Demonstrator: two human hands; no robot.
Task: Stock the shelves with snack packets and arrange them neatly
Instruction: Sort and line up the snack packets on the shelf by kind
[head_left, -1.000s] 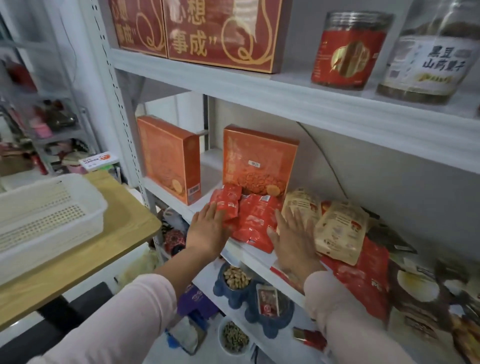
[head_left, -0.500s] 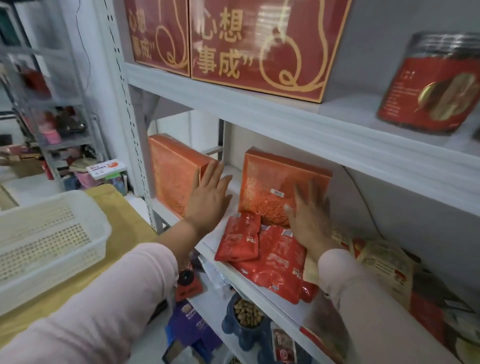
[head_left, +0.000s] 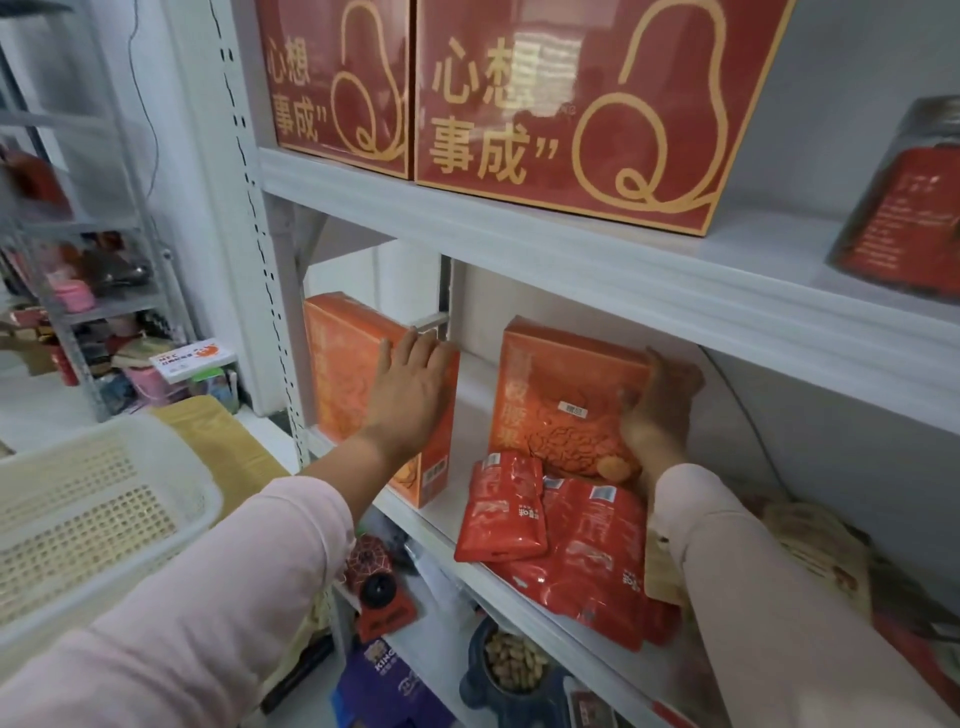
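Middle shelf (head_left: 467, 410), left end: left orange box (head_left: 337, 374), upright, with the left hand (head_left: 415, 384) laid flat against it, fingers straight. Centre: right orange box (head_left: 566, 395), upright toward the back, with red snack packets (head_left: 566, 545) lying overlapped at the front edge just before it and the right hand (head_left: 660, 400) gripping its right edge, fingers curled. Right: tan packets (head_left: 826, 551), partly hidden by the sleeve.

Your right hand (head_left: 660, 405) lies at the far edge of the right orange box (head_left: 566, 395) with its fingertips hidden behind it, so you cannot tell grip from mere touch. Your left hand (head_left: 410, 395) covers the left orange box's (head_left: 343, 384) upper corner. Your right sleeve (head_left: 779, 597) hides most of the pale packets (head_left: 815, 551). The jar (head_left: 904, 208) is blurred and cut by the right edge — label unreadable.
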